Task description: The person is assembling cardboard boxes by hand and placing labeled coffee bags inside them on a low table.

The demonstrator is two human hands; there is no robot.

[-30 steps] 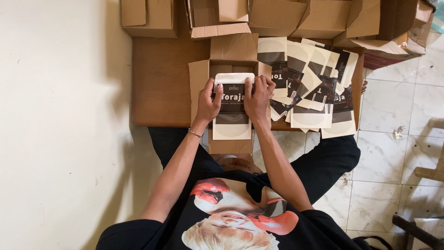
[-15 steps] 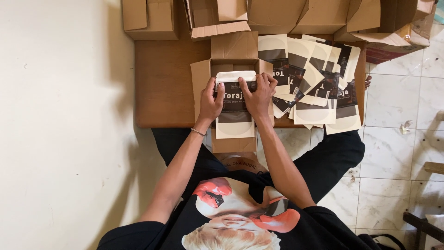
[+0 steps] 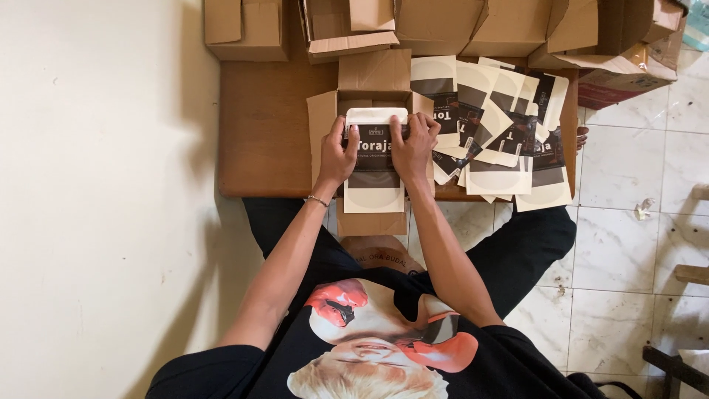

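A cream and dark brown flat pouch (image 3: 374, 181) lies over an open small cardboard box (image 3: 374, 80) on a low wooden table (image 3: 262, 133). My left hand (image 3: 338, 155) grips the pouch's upper left edge. My right hand (image 3: 412, 144) grips its upper right edge, thumbs pressing on the dark band near the folded top. The pouch's lower end hangs past the table's near edge, over my lap.
A fanned pile of similar pouches (image 3: 502, 129) covers the table's right part. Several open cardboard boxes (image 3: 443, 22) line the far side. A white wall (image 3: 96, 199) is at the left, tiled floor (image 3: 635, 214) at the right.
Both hands stay on the pouch top; the pouch has shifted slightly toward me. The view has drifted a little.
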